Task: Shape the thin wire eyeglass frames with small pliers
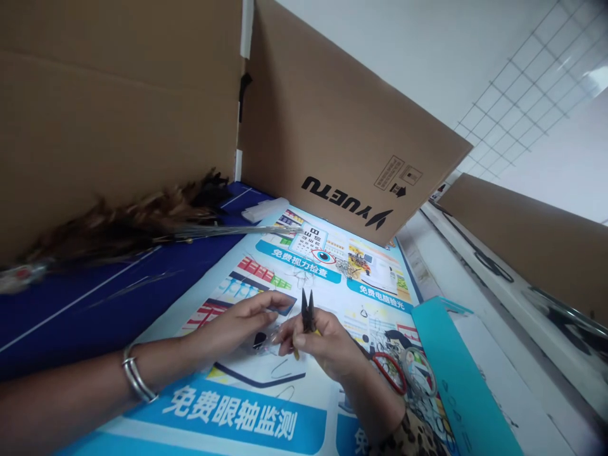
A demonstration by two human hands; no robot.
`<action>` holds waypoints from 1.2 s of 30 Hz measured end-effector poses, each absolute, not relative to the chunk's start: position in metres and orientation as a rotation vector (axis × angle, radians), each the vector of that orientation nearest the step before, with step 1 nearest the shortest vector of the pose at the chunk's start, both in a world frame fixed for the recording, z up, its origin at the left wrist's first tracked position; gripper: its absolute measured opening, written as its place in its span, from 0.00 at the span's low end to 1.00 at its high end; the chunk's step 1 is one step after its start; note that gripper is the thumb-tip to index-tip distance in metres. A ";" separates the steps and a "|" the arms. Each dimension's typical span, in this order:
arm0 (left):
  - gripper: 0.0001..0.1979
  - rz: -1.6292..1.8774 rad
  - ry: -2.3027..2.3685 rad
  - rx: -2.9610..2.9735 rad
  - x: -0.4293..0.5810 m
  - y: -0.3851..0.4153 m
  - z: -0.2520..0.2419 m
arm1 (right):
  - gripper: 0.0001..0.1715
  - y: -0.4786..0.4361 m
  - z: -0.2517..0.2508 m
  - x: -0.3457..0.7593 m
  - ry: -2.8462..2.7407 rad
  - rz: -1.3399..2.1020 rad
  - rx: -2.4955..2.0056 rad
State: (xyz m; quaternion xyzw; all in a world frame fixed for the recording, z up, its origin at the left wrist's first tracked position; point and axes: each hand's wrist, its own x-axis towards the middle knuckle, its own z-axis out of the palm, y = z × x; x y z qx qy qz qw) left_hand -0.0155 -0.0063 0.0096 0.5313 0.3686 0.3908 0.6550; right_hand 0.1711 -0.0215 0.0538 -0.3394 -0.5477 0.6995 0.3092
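Note:
My right hand point(318, 342) is closed around a pair of pliers point(308, 310) with dark pointed jaws and yellow handles. The jaws point up and away, slightly parted. Near its fingertips is a small, clear, shiny item point(272, 345), too blurred to make out. My left hand point(259, 316) is just to the left, its thumb and fingers curved and apart, close to that item. Whether it touches the item is unclear. Under both hands lies a printed poster point(190, 354). Thin bent wires point(282, 367) rest on it below the hands.
Brown feathers point(142, 218) with long wires point(237, 230) lie at the left on blue cloth point(109, 285). Cardboard panels point(323, 126) stand behind. Wire coils point(420, 373) and red-handled pliers point(389, 372) lie at the right, beside a teal box point(465, 373).

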 end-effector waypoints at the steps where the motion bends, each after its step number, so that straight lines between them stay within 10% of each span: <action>1: 0.15 0.856 0.755 1.147 -0.016 -0.006 0.011 | 0.17 -0.021 0.056 0.169 -1.443 1.871 -0.890; 36: 0.09 0.886 0.875 1.278 -0.019 -0.006 0.005 | 0.07 -0.013 0.029 0.187 -1.269 1.504 -1.146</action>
